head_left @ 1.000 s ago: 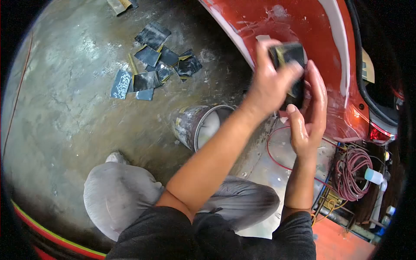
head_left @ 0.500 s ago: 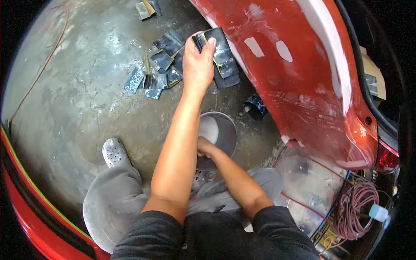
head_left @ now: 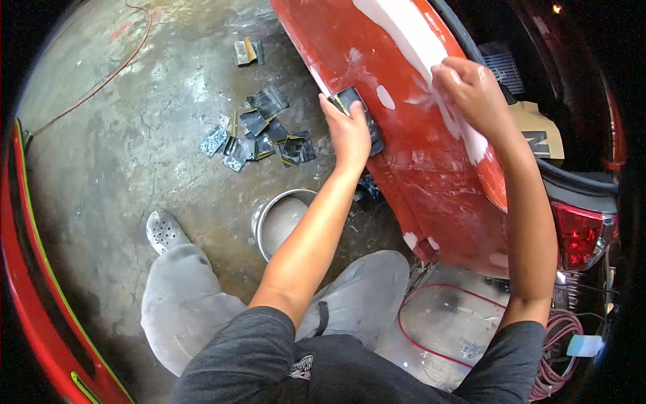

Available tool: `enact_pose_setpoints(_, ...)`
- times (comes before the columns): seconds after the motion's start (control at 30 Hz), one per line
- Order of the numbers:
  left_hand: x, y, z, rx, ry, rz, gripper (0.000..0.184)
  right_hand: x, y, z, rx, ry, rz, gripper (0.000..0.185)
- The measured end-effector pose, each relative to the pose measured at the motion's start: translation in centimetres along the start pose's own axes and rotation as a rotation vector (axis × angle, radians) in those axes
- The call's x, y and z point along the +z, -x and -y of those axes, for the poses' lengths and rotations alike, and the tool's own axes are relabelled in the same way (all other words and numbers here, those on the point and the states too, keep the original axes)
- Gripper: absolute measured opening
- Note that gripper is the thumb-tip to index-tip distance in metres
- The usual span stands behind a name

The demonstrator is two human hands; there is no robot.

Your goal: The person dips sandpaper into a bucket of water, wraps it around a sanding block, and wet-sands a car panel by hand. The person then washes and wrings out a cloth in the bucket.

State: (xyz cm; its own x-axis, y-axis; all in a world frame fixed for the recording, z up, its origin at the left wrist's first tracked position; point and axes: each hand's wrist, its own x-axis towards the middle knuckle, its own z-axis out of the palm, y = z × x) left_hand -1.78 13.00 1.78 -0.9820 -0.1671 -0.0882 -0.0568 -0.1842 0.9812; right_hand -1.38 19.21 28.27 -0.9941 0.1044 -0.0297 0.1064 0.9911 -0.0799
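Note:
My left hand [head_left: 350, 138] grips a folded sheet of dark sandpaper [head_left: 369, 121], its thumb lying across the top, beside the lower edge of the red car panel [head_left: 410, 161]. Over the panel's white filler strip [head_left: 404, 37] I hold my right hand [head_left: 474, 94] in a curled fist; what it holds, if anything, is hidden. Pale blurred streaks, like water, show on the panel just beside that fist. Between my feet and the panel stands a bucket [head_left: 256, 225] with cloudy liquid in it, partly covered by my left forearm.
Several used sandpaper pieces [head_left: 269, 101] lie scattered on the wet concrete floor [head_left: 182, 128]. A red hose [head_left: 404, 316] runs at lower right towards a coil [head_left: 558, 337]. The tail light [head_left: 579, 236] is at the right, and another red car part [head_left: 33, 303] edges the left.
My right hand has come out of the bucket and risen to the white filler on the panel. My left hand, still holding the sandpaper, has moved right and down. The view has shifted.

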Motion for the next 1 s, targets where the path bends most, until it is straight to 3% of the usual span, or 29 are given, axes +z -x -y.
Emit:
enact_pose_setpoints(0.07, -0.1, 0.2, 0.2, 0.113, -0.103, -0.029, 0.090, 1.1, -1.9, -2.2, 0.034, -0.182, -0.072, 0.031)
enact_pose_setpoints(0.1, -0.9, 0.5, -0.6, 0.008, -0.022, 0.026, 0.089, 1.7, -2.4, -2.9, 0.046, -0.269, -0.094, 0.031)
enact_pose_setpoints(0.17, -2.6, 0.3, -2.9, -0.161, 0.150, 0.145, 0.087, 3.7, -2.0, -3.0, -0.124, -0.286, -0.341, 0.025)
enact_pose_setpoints(0.2, -3.1, 0.4, -3.2, -0.222, 0.192, 0.163, 0.084, 3.9, -2.0, -3.4, -0.102, -0.230, -0.322, 0.025)
enact_pose_setpoints(0.33, -1.8, 1.8, -2.0, -0.105, 0.168, 0.038, 0.081, 3.9, -2.1, -3.1, -0.008, -0.211, -0.415, 0.027)
enact_pose_setpoints(0.43, -1.2, 0.8, -2.5, -0.070, 0.168, -0.001, 0.078, 4.5, -2.9, -3.3, -0.202, -0.146, -0.473, 0.033)
enact_pose_setpoints(0.57, 0.3, -7.6, 1.2, -0.100, 0.179, 0.015, 0.080, 4.5, -3.2, -3.9, -0.210, -0.166, -0.430, 0.042)
enact_pose_setpoints(0.6, -0.3, -6.2, -1.4, -0.124, 0.179, -0.052, 0.080, 4.5, -3.3, -4.1, -0.223, -0.121, -0.428, 0.043)
enact_pose_setpoints(0.63, -1.6, -4.5, -3.4, -0.216, 0.218, 0.053, 0.078, 4.6, -3.6, -4.0, -0.245, -0.117, -0.428, 0.044)
enact_pose_setpoints(0.73, -0.5, 2.8, -1.4, -0.146, 0.200, 0.041, 0.080, 4.7, -3.4, -4.0, -0.271, -0.115, -0.429, 0.045)
enact_pose_setpoints(0.8, -0.7, 2.2, -1.5, -0.176, 0.235, 0.075, 0.080, 4.6, -3.1, -3.5, -0.286, -0.144, -0.441, 0.046)
enact_pose_setpoints(0.83, -0.3, 0.5, -0.5, -0.094, 0.241, 0.047, 0.079, 4.6, -3.0, -3.4, -0.294, -0.158, -0.432, 0.047)
enact_pose_setpoints(0.9, -0.8, -2.8, -1.1, -0.192, 0.271, 0.079, 0.079, 4.5, -2.7, -4.0, -0.239, -0.226, -0.315, 0.054)
enact_pose_setpoints(1.0, -0.9, 0.2, -0.6, -0.101, 0.166, 0.060, 0.078, 5.1, -2.5, -4.3, -0.176, -0.320, -0.318, 0.055)
